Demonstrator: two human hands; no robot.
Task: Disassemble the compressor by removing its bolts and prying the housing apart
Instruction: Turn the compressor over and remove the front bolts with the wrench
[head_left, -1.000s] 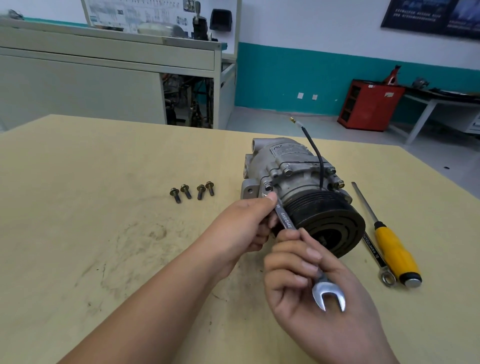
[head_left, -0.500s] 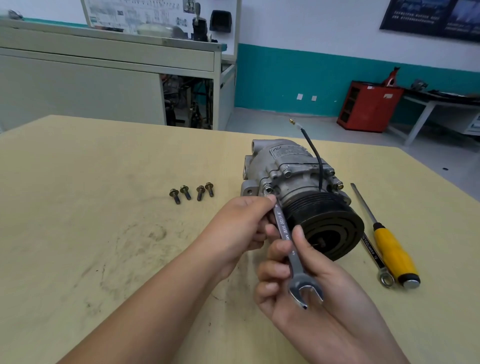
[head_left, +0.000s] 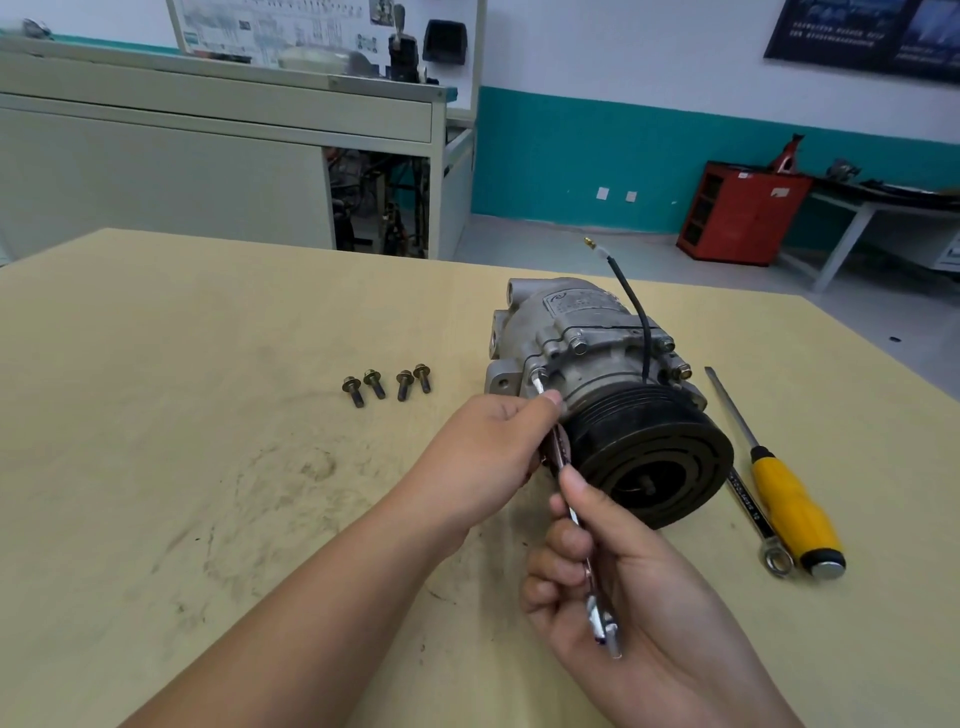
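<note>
The grey metal compressor (head_left: 582, 332) lies on the yellow table (head_left: 156, 415), its black pulley (head_left: 649, 457) facing me. A steel wrench (head_left: 571, 512) reaches from a bolt on the housing's left side down toward me. My left hand (head_left: 483, 457) pinches the wrench near its upper end, beside the pulley. My right hand (head_left: 623, 587) grips the wrench's lower part, whose open jaw shows edge-on past my fingers. Several removed bolts (head_left: 387, 384) lie in a row on the table left of the compressor.
A yellow-handled screwdriver (head_left: 789, 504) and a second wrench (head_left: 756, 530) lie side by side right of the pulley. A black wire (head_left: 631, 306) sticks up from the compressor. Beyond the table stand a grey workbench (head_left: 208, 156) and a red cabinet (head_left: 737, 213).
The wrench's lower end has swung leftward and turned edge-on in my right hand. My left hand stayed at the wrench's upper end.
</note>
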